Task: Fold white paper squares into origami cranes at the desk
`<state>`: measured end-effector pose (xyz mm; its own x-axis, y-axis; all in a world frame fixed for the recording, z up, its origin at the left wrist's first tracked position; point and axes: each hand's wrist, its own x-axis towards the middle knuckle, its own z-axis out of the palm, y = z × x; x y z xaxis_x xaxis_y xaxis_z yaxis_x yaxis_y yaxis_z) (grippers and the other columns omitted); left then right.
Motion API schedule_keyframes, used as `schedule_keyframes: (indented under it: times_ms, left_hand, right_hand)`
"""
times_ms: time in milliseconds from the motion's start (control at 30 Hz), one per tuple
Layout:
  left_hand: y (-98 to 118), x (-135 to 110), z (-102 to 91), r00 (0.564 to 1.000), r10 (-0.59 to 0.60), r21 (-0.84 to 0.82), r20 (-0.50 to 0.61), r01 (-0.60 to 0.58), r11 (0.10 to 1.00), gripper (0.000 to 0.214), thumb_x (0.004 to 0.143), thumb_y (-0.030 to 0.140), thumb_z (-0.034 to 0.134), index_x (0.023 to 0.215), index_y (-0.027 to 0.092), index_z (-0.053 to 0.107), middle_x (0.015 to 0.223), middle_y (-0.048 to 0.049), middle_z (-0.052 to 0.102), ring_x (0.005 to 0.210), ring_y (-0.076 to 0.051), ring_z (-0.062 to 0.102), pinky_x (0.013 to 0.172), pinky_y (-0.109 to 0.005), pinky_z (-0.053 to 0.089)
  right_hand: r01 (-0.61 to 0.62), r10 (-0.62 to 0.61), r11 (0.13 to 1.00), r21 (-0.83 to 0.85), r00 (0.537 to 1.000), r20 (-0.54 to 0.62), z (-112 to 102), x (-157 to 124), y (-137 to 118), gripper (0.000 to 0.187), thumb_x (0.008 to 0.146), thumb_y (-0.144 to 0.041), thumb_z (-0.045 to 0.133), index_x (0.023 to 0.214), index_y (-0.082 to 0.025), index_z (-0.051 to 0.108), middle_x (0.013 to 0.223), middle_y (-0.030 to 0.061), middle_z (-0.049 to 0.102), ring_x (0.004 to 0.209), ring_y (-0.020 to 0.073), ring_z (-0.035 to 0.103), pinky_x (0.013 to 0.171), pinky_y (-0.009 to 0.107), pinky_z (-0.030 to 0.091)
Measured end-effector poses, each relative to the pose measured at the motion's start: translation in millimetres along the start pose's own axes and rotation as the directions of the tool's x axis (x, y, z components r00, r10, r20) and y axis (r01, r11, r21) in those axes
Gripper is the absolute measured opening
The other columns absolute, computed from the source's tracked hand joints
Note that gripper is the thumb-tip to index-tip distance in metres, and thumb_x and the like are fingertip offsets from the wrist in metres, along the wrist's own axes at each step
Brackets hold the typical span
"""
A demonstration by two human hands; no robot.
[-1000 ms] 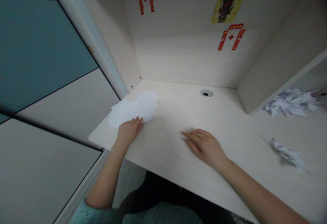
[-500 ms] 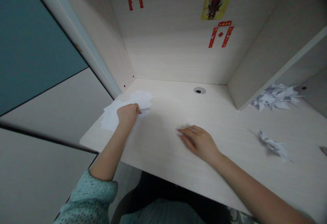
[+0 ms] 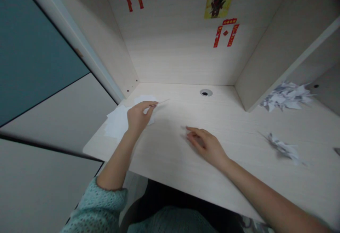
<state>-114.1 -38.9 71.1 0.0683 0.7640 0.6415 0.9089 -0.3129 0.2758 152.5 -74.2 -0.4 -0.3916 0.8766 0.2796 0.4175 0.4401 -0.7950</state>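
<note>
A loose pile of white paper sheets (image 3: 117, 121) lies at the left corner of the pale wooden desk (image 3: 170, 155). My left hand (image 3: 138, 117) is over the pile, fingers pinched on one thin sheet (image 3: 159, 103) that is lifted edge-on above the pile. My right hand (image 3: 205, 144) rests on the bare desk near the middle, fingers stretched out and flat, holding nothing.
A folded paper figure (image 3: 284, 148) lies on the desk at the right. A heap of several such folded papers (image 3: 287, 96) sits farther right behind a wooden divider (image 3: 268, 59). A cable hole (image 3: 205, 92) is at the back. Red and yellow stickers hang on the back wall.
My left hand went from lying flat on the pile to pinching a sheet and lifting it rightward. My right hand stayed roughly where it was.
</note>
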Motion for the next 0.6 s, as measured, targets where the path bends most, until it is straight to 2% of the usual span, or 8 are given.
schedule_keyframes:
  times_ms: [67,133,167,233,367,433,500,600]
  left_hand:
    - [30.3,5.6,15.9,0.965,0.262,-0.084,-0.031,-0.264,0.961,0.023,0.088,0.025,0.049,0.1,0.025,0.069,0.106,-0.0009,0.071,0.097,-0.014,0.065,0.086,-0.028,0.049]
    - [54.6,6.6,36.7,0.874,0.486,-0.1,-0.009,-0.485,0.869,0.026,0.088,0.021,0.049,0.107,0.027,0.066,0.114,0.0006,0.067,0.103,-0.012,0.063,0.091,-0.028,0.047]
    - [63.3,5.3,47.8,0.839,0.544,-0.097,-0.01,-0.542,0.835,0.027,0.089,0.019,0.048,0.109,0.028,0.064,0.116,0.001,0.066,0.105,-0.012,0.062,0.095,-0.03,0.045]
    - [73.2,0.1,68.6,0.798,0.603,-0.127,0.006,-0.597,0.792,0.029,0.09,0.018,0.046,0.11,0.028,0.064,0.117,0.0011,0.066,0.11,-0.012,0.059,0.102,-0.032,0.041]
    - [73.9,-12.0,93.6,0.832,0.551,-0.261,0.059,-0.52,0.813,0.028,0.089,0.023,0.049,0.113,0.029,0.062,0.13,-0.0032,0.057,0.126,-0.017,0.046,0.108,-0.042,0.032]
    - [71.3,-15.3,96.6,0.863,0.496,-0.345,0.096,-0.439,0.829,0.038,0.08,0.041,0.061,0.116,0.029,0.061,0.141,-0.0071,0.044,0.134,-0.025,0.033,0.11,-0.049,0.026]
    - [69.5,-16.5,96.2,0.915,0.368,-0.443,0.165,-0.264,0.857,0.061,0.069,0.051,0.068,0.123,0.027,0.056,0.149,-0.0102,0.03,0.138,-0.03,0.025,0.11,-0.051,0.024]
    - [68.3,-16.9,96.3,0.938,0.164,-0.622,0.305,0.066,0.78,0.056,0.084,0.043,0.054,0.136,0.027,0.04,0.144,-0.0098,0.039,0.133,-0.025,0.035,0.108,-0.046,0.03]
  right_hand:
    - [-0.145,0.178,0.933,0.329,0.982,-0.071,-1.4,4.3,3.9,0.043,0.088,-0.047,0.045,0.125,-0.025,0.05,0.097,0.0077,0.07,0.088,0.0214,0.065,0.08,0.04,0.051]
    - [-0.202,0.35,0.758,0.62,0.928,-0.125,-5.3,10.4,9.0,0.05,0.088,-0.054,0.039,0.126,-0.024,0.046,0.099,0.0088,0.07,0.084,0.0214,0.067,0.076,0.04,0.053]
    - [-0.195,0.414,0.685,0.702,0.897,-0.155,-8.0,13.6,11.6,0.052,0.086,-0.057,0.04,0.125,-0.024,0.046,0.101,0.0089,0.069,0.083,0.0214,0.067,0.074,0.04,0.053]
    - [-0.14,0.473,0.636,0.759,0.847,-0.241,-14.1,19.0,15.8,0.052,0.078,-0.054,0.057,0.121,-0.025,0.049,0.106,0.0073,0.068,0.085,0.0212,0.067,0.074,0.039,0.053]
    - [-0.059,0.432,0.65,0.758,0.849,-0.304,-23.1,23.9,20.2,0.074,0.065,-0.04,0.075,0.129,-0.025,0.04,0.087,0.0035,0.072,0.077,0.0201,0.066,0.077,0.037,0.051]
    - [-0.032,0.406,0.688,0.725,0.845,-0.348,-25.4,24.7,21.6,0.077,0.068,-0.039,0.073,0.132,-0.025,0.035,0.082,0.0024,0.072,0.071,0.0188,0.066,0.073,0.034,0.05]
    - [-0.016,0.367,0.74,0.673,0.848,-0.382,-26.9,25.7,23.3,0.073,0.07,-0.04,0.071,0.132,-0.024,0.035,0.078,0.0021,0.071,0.068,0.0179,0.064,0.068,0.031,0.049]
    - [0.006,0.285,0.797,0.603,0.878,-0.385,-27.3,26.8,26.1,0.066,0.074,-0.043,0.065,0.131,-0.023,0.037,0.077,0.0018,0.069,0.068,0.0172,0.062,0.066,0.029,0.047]
